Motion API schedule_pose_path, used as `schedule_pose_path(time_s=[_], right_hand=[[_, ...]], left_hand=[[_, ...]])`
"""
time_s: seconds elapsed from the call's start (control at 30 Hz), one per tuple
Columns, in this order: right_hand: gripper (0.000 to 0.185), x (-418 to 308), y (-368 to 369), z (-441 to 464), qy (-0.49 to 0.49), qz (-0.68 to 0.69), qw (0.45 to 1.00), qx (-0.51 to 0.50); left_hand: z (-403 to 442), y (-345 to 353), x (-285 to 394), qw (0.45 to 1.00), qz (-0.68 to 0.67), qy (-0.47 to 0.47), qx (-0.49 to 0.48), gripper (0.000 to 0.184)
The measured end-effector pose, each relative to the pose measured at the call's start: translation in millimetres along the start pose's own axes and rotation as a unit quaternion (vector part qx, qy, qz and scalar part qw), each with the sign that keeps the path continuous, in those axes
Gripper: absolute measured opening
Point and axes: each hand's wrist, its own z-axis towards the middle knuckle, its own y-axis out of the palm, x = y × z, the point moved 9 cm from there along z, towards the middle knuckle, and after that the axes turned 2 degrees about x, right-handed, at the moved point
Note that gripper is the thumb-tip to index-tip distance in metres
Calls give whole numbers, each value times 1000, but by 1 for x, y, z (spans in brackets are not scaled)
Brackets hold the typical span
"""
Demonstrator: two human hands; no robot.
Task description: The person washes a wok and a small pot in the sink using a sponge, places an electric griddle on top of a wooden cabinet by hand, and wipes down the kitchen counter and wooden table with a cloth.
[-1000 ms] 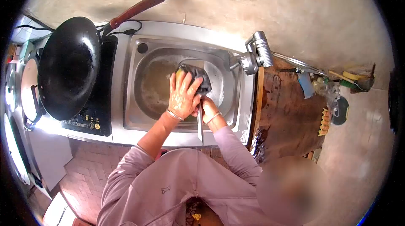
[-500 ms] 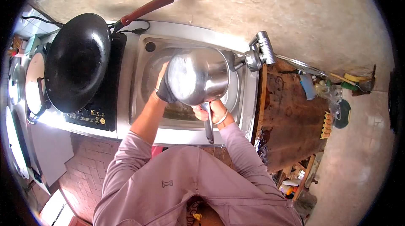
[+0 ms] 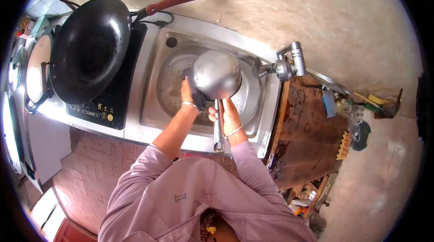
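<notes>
A shiny steel saucepan is tipped over the sink, its rounded outside facing up and its handle pointing back at me. My right hand is closed around the base of the handle, partly hidden behind it. Along the pan's left side, my left hand presses a dark cloth against the metal. Most of its fingers are covered by the cloth and the pan.
Left of the sink, a black wok rests on an induction cooker. A faucet reaches in from the right. Beyond it is a wet wooden board, with a blue sponge-like item at its far edge.
The saucepan has turned so its handle points more directly toward me, and it looks lower over the sink. Both hands moved with it. My view has also shifted and tilted slightly.
</notes>
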Motion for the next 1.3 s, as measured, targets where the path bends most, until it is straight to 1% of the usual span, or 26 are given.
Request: schedule_pose_path(time_s=[0.07, 0.1, 0.17, 0.2, 0.23, 0.27, 0.3, 0.33, 0.37, 0.43, 0.5, 0.53, 0.57, 0.63, 0.67, 0.7, 0.77, 0.8, 0.83, 0.87, 0.9, 0.97, 1.03, 1.17, 1.23, 1.3], right_hand=[[37, 1, -1, 4, -23, -33, 997, 60], [39, 5, -6, 9, -29, -68, 995, 67], [39, 5, -12, 13, -53, -128, 987, 87], [34, 6, -19, 15, -53, -167, 979, 107], [34, 8, -23, 14, -53, -166, 979, 107], [31, 10, -27, 12, -49, -212, 969, 114], [27, 10, -29, 9, -45, -257, 958, 121], [21, 14, -37, 6, -10, -267, 953, 146], [21, 14, -44, 4, -10, -265, 953, 147], [20, 25, -52, 1, 36, -166, 983, 69], [17, 21, -64, -5, 32, -203, 976, 71], [17, 16, -70, -5, 20, -266, 961, 70], [17, 10, -75, -6, 8, -326, 943, 71], [24, 2, -81, 0, 0, -376, 924, 66], [30, -22, -61, 1, -173, -505, 845, 41], [35, -33, -36, -9, -335, -607, 721, 16], [45, -28, -28, -7, -317, -642, 697, 31], [46, -26, -22, -10, -319, -658, 681, 43], [48, -23, -15, -12, -320, -673, 665, 52], [50, -20, -4, -15, -330, -690, 642, 55], [50, -15, 4, -16, -287, -701, 650, 57], [52, -9, 29, -26, -365, -727, 580, 47], [55, -6, 41, -34, -381, -723, 576, 33], [57, -5, 50, -52, -351, -740, 573, 33], [54, 2, 60, -66, -381, -764, 520, -13], [49, 3, 61, -72, -376, -769, 517, -15]], left_hand=[[-35, -8, 2, 980, 141, 1, 139, 52], [-43, -8, 1, 980, 142, 0, 139, 52], [-53, 5, 10, 970, 218, 69, 80, 54], [-64, 6, 11, 962, 254, 26, 100, 44], [-60, -4, 6, 961, 255, 26, 100, 44], [-54, -8, 17, 917, 365, 148, 65, 46], [-57, 3, 31, 845, 464, 265, 26, 48], [-56, 6, 38, 771, 551, 318, 19, 44], [-48, 9, 43, 741, 581, 336, -14, 40], [-12, 1, 44, 701, 650, 282, -82, 35], [20, -14, 50, 563, 774, 288, -44, 31], [29, -21, 51, 491, 820, 293, -31, 32], [30, -29, 48, 489, 822, 288, -35, 32], [40, -57, 19, 287, 941, 166, -64, 40], [35, -56, 15, 320, 930, 159, -88, 53], [27, -54, 12, 314, 931, 158, -97, 53], [5, -54, 0, 635, 758, 1, -148, 58], [-18, -45, -12, 786, 581, -132, -166, 59], [-46, -31, -27, 880, 363, -257, -168, 62], [-63, -16, -32, 903, 293, -259, -180, 53], [-72, -2, -36, 921, 220, -258, -192, 45], [-62, -3, -44, 937, 158, -252, -182, 37], [-58, -4, -47, 934, 156, -286, -146, 34], [-65, 8, -36, 933, 169, -276, -155, 28], [-67, 8, -37, 925, 173, -290, -176, 32], [-71, 11, -40, 926, 146, -298, -178, 30]])
